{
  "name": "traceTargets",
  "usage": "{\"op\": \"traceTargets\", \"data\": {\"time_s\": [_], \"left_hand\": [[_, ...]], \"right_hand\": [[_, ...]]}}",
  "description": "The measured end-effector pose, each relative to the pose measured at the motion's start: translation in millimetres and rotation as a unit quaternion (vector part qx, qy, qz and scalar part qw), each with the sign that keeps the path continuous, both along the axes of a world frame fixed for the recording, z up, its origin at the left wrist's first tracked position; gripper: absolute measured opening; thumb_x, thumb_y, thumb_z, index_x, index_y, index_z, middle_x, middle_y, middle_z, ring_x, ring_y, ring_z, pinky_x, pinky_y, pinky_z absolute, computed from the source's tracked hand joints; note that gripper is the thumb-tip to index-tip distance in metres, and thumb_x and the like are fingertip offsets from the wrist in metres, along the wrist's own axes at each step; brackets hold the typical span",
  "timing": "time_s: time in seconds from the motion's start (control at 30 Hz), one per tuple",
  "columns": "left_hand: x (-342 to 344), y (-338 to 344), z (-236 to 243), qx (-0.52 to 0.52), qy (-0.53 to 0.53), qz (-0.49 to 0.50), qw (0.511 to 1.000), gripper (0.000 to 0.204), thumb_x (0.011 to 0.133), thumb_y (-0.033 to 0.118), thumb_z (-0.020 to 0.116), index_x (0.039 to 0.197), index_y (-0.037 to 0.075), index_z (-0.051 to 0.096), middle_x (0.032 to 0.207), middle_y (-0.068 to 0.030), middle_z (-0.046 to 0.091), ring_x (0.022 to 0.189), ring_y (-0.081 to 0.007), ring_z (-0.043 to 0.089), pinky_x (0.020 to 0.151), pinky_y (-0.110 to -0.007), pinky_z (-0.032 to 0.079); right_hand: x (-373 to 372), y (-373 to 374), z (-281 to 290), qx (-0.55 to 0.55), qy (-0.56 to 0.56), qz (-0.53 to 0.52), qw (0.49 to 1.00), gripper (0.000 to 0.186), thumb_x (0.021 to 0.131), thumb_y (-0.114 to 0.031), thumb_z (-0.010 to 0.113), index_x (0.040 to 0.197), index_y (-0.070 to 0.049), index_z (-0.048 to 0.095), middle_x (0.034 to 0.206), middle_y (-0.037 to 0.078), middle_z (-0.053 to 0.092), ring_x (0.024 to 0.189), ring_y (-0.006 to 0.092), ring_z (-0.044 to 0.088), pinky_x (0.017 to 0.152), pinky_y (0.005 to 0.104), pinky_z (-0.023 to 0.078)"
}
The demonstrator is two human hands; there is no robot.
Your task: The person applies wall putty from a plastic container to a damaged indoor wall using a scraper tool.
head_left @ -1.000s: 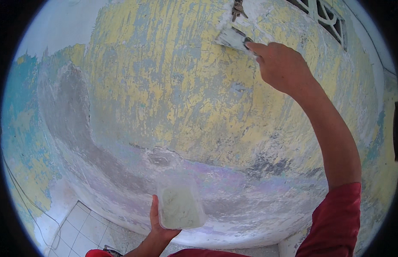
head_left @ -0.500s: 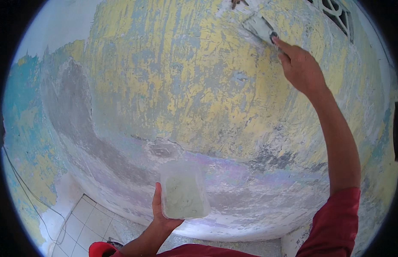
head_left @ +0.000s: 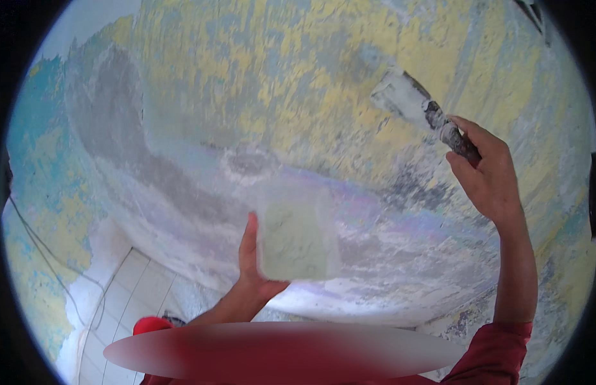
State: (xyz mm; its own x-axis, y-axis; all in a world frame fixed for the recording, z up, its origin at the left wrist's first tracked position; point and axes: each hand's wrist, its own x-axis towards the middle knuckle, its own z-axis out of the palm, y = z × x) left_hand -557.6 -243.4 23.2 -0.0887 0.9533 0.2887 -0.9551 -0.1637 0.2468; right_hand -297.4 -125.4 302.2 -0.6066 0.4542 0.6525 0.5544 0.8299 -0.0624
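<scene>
My left hand (head_left: 256, 273) is wrapped round the lower left side of a clear plastic tub (head_left: 296, 240) that holds pale greenish-white paste. The fingers under the tub are hidden. Up to the right, my right hand (head_left: 487, 170) grips the dark handle of a putty knife (head_left: 407, 97). White paste coats its broad blade and smears the handle. The blade points up and left in front of the wall (head_left: 298, 83), whose yellow and blue-grey paint is patchy and flaking. Whether the blade touches the wall I cannot tell.
Grey and whitish patches (head_left: 250, 163) cover the lower wall, with turquoise paint at the far left. A thin cable (head_left: 51, 260) hangs at the left. White floor tiles (head_left: 128, 282) lie at the lower left. A blurred oval covers the bottom middle.
My right hand has drawn the putty knife down and to the right, away from the upper wall. The tub in my left hand sits higher in view, and the view has tilted downward.
</scene>
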Motion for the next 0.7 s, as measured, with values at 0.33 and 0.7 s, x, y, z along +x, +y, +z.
{"op": "traceTargets", "data": {"time_s": [0.33,0.7], "left_hand": [[31,-3,21,0.027,0.034,0.035,0.998,0.083,0.097,0.073,0.045,0.155,0.013,0.042,0.150,-0.0105,0.052,0.139,-0.0306,0.051,0.115,-0.052,0.042],[-11,-5,16,0.009,0.053,0.072,0.996,0.077,0.100,0.067,0.047,0.150,0.009,0.046,0.145,-0.0120,0.056,0.134,-0.0310,0.055,0.111,-0.051,0.046]], "right_hand": [[-34,-61,-51,0.182,-0.253,0.103,0.945,0.037,0.080,-0.008,0.075,0.117,-0.009,0.071,0.080,0.007,0.065,0.069,0.0200,0.066,0.058,0.0356,0.053],[-74,-67,-79,0.090,-0.313,0.054,0.944,0.035,0.082,-0.005,0.065,0.117,-0.003,0.070,0.079,0.010,0.065,0.072,0.0258,0.069,0.060,0.0420,0.056]]}}
